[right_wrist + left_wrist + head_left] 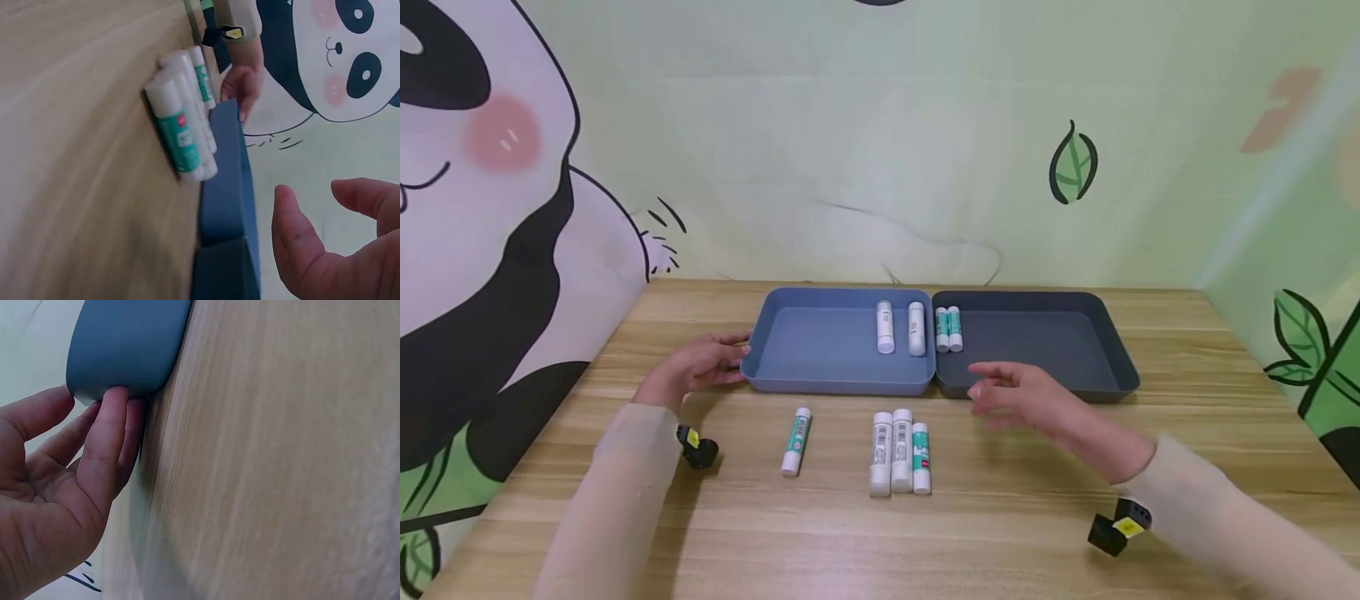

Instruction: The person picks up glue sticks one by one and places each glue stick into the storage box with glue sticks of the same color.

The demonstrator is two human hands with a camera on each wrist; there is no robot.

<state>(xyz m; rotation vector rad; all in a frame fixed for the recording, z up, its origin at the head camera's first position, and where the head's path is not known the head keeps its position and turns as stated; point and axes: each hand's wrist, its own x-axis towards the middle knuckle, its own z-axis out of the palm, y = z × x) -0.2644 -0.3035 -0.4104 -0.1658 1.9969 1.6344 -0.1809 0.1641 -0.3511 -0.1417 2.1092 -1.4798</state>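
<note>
My left hand (710, 362) touches the outer left wall of the blue tray (842, 387) with its fingertips; the left wrist view shows those fingers (105, 440) fairly straight against the wall. My right hand (1018, 396) hovers near the front edge of the dark grey tray (1037, 387), holding nothing, thumb and finger apart. Two white glue sticks (886, 327) lie in the blue tray's right end. Two small green-and-white glue sticks (955, 329) lie in the grey tray's left end. In front of the trays, two large white glue sticks (902, 450) lie beside a green one (921, 458).
Another green-and-white glue stick (796, 442) lies alone on the wooden table (760, 542), left of the group of three. Both trays stand side by side near the back edge, close to a wall (850, 167) printed with a panda.
</note>
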